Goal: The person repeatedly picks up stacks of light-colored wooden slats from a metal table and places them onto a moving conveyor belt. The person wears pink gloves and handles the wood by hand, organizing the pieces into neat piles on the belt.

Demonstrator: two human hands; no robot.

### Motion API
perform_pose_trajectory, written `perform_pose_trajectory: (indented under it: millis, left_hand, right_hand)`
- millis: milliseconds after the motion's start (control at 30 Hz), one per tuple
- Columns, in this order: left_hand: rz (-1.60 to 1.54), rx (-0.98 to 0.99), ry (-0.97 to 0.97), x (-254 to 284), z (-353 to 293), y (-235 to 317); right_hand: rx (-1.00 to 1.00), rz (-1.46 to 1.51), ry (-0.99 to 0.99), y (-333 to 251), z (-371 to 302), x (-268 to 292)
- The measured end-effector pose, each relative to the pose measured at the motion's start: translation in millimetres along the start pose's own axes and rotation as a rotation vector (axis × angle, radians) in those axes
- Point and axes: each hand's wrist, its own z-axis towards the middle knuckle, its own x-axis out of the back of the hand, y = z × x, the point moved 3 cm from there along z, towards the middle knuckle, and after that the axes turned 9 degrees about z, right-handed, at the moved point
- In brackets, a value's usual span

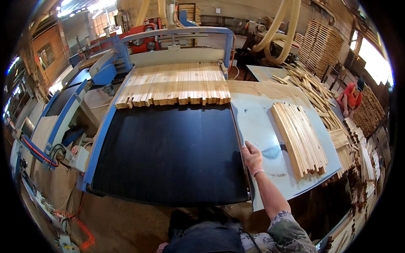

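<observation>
My right hand (252, 157), in a pale knitted glove, is over the seam between the black conveyor belt (173, 156) and the bluish metal tabletop (270, 185). Its fingers are loosely bent and partly apart, with nothing visible in them. To its right, a bundle of light wood strips (300, 141) lies side by side on the tabletop. At the belt's far end, a wide row of wood strips (175, 84) lies close together before the blue machine frame. Of my left hand (161, 247), only a bit of glove shows at the lower edge; its fingers are hidden.
Loose wood strips (312, 90) are heaped beyond the tabletop. A person in red (351, 98) works at far right near stacked wood. Another conveyor (63, 99) and a control box (79, 158) stand at left. A red coiled hose (87, 236) lies on the floor.
</observation>
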Motion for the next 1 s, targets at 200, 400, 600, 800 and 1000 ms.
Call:
perform_pose_trajectory:
  millis: [200, 400, 600, 800, 1000]
  left_hand:
    - [-0.004, -0.013, 0.032, -12, 8, -2]
    - [0.041, -0.055, 0.083, 2, 37, 13]
    - [0.092, -0.129, 0.118, 9, 56, 37]
    - [0.169, -0.290, 0.112, -4, 67, 47]
    - [0.334, -0.126, 0.147, 8, 71, 46]
  right_hand:
    - [0.065, 0.020, 0.044, 9, 0, 2]
    - [0.089, -0.012, 0.065, 15, 4, 6]
    - [0.107, -0.030, 0.068, 16, 5, 2]
    - [0.087, -0.028, 0.087, 13, 2, 2]
    - [0.035, -0.091, 0.016, -5, 0, 4]
